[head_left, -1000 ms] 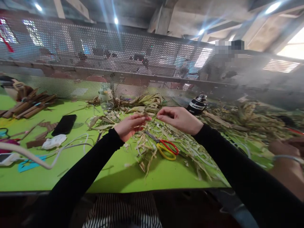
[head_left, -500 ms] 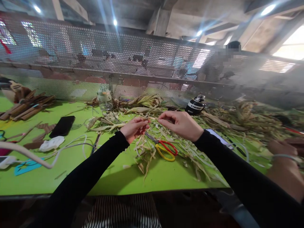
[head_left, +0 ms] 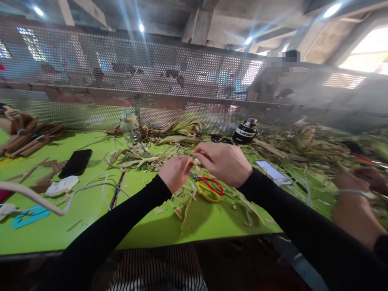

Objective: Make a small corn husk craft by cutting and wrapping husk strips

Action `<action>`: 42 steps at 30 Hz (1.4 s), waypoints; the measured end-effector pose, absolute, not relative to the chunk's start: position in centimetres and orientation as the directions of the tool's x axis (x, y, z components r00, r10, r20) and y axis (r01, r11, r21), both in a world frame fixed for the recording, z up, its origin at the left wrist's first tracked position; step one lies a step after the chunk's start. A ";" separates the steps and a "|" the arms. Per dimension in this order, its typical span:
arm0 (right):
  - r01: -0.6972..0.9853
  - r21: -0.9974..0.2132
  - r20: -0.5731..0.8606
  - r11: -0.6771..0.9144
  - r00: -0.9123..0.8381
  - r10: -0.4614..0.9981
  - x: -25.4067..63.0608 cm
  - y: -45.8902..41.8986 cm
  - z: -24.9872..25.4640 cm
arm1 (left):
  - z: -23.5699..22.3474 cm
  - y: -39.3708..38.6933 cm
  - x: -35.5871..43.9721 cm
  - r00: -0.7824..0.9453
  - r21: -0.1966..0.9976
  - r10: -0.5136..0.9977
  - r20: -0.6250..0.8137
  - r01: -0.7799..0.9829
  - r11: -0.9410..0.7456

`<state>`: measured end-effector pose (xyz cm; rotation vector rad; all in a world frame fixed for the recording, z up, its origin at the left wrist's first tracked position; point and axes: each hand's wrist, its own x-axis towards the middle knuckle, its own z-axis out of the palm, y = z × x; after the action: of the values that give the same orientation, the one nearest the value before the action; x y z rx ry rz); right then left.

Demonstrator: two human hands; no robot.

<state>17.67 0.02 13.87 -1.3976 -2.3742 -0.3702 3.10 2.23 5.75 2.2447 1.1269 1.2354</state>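
Observation:
My left hand [head_left: 176, 173] is closed over the table, its fingertips pinched close to those of my right hand [head_left: 222, 162]. The right hand is closed too, thumb and forefinger pressed together. Whatever lies between the fingers is too small to name. Just below the hands rests a pair of scissors [head_left: 210, 189] with one red and one yellow handle, blades pointing up and left, partly hidden. Around them lie dry strips of corn husk [head_left: 187, 212] and shreds. Behind my hands is a pile of larger corn husks [head_left: 178, 131].
A black phone [head_left: 75, 163], a white cable [head_left: 33, 196] and brown rolled pieces [head_left: 33, 139] lie left. At the back stand a clear bottle [head_left: 130, 125] and a black bottle [head_left: 245, 131], before a perforated metal screen [head_left: 194, 76]. A co-worker's hand [head_left: 351, 180] works at right beside a lit phone [head_left: 273, 170].
My two hands have drawn together until their fingertips nearly meet, and the left has turned so its back faces me. The whole view has shifted slightly.

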 end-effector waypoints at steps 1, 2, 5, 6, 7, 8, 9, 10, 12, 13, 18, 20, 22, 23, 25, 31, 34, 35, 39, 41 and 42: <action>0.886 -0.021 0.409 0.463 -0.415 0.813 18.0 0.6 14.1 | 5.9 1.9 3.1 0.318 0.628 0.770 0.553 0.448 -0.636; 0.887 -0.096 0.375 0.452 -0.389 0.842 18.4 1.1 14.2 | 6.0 1.5 3.1 0.324 0.656 0.773 0.545 0.410 -0.634; 0.814 -0.372 0.229 0.445 -0.384 0.895 20.0 2.4 13.7 | 6.4 1.1 2.5 0.343 0.835 0.836 0.429 0.203 -0.512; 0.765 -0.474 0.181 0.437 -0.401 0.898 20.4 2.5 13.3 | 6.4 1.0 2.3 0.358 0.903 0.861 0.362 0.095 -0.419; 0.706 -0.568 0.146 0.422 -0.419 0.896 20.8 2.5 12.7 | 6.4 1.0 2.1 0.379 0.953 0.879 0.289 -0.021 -0.304; 0.649 -0.645 0.128 0.403 -0.429 0.894 21.1 2.5 12.0 | 6.3 1.1 1.9 0.403 0.975 0.889 0.217 -0.134 -0.177; 0.599 -0.704 0.120 0.381 -0.428 0.896 21.3 2.3 11.2 | 6.2 1.1 1.8 0.425 0.971 0.892 0.152 -0.233 -0.055; 0.553 -0.753 0.124 0.356 -0.412 0.903 21.4 2.1 10.4 | 6.0 1.2 1.8 0.443 0.949 0.891 0.098 -0.311 0.050; 0.469 -0.828 0.141 0.306 -0.353 0.925 21.3 1.7 8.7 | 5.5 1.2 1.8 0.461 0.893 0.887 0.021 -0.408 0.191; 0.434 -0.856 0.144 0.280 -0.320 0.936 21.2 1.6 7.9 | 5.3 1.3 1.8 0.460 0.871 0.888 -0.007 -0.434 0.231; 0.368 -0.896 0.151 0.250 -0.277 0.949 20.2 1.7 4.9 | 4.2 1.7 1.3 0.334 0.848 0.938 -0.097 -0.465 0.253; 0.378 -0.881 0.168 0.285 -0.313 0.935 19.3 1.9 4.2 | 3.8 1.9 1.1 0.276 0.868 0.957 -0.091 -0.448 0.212; 0.375 -0.872 0.180 0.313 -0.350 0.920 18.3 2.2 3.7 | 3.5 2.1 0.8 0.245 0.880 0.966 -0.088 -0.435 0.190; 0.362 -0.872 0.197 0.328 -0.354 0.914 17.7 2.4 3.5 | 3.3 2.2 0.7 0.236 0.880 0.967 -0.092 -0.436 0.190; 0.329 -0.873 0.250 0.360 -0.333 0.909 16.6 2.9 3.0 | 3.1 2.4 0.4 0.225 0.869 0.968 -0.111 -0.451 0.204; 0.299 -0.887 0.281 0.351 -0.253 0.926 15.2 4.2 1.0 | 2.4 3.1 -0.7 0.138 0.804 0.967 -0.214 -0.538 0.255; 0.319 -0.887 0.284 0.334 -0.196 0.939 15.2 3.9 0.4 | 1.7 3.6 -0.8 0.107 0.798 0.966 -0.234 -0.547 0.254; 0.351 -0.870 0.298 0.345 -0.183 0.937 15.2 3.8 0.3 | 1.4 3.7 -0.8 0.100 0.800 0.967 -0.232 -0.545 0.249; 0.508 -0.750 0.370 0.423 -0.208 0.905 15.2 3.3 -0.1 | 0.9 4.1 -0.9 0.123 0.789 0.963 -0.238 -0.554 0.266; 0.536 -0.728 0.378 0.427 -0.207 0.903 15.3 3.4 -0.3 | 0.9 4.2 -1.2 0.145 0.765 0.956 -0.257 -0.574 0.292; 0.544 -0.725 0.378 0.422 -0.198 0.904 15.3 3.5 -0.4 | 1.0 4.2 -1.4 0.156 0.750 0.950 -0.270 -0.584 0.309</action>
<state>15.33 3.53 -0.43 -1.2351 -1.8717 0.5653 -1.37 4.19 0.99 0.5457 0.8200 1.1795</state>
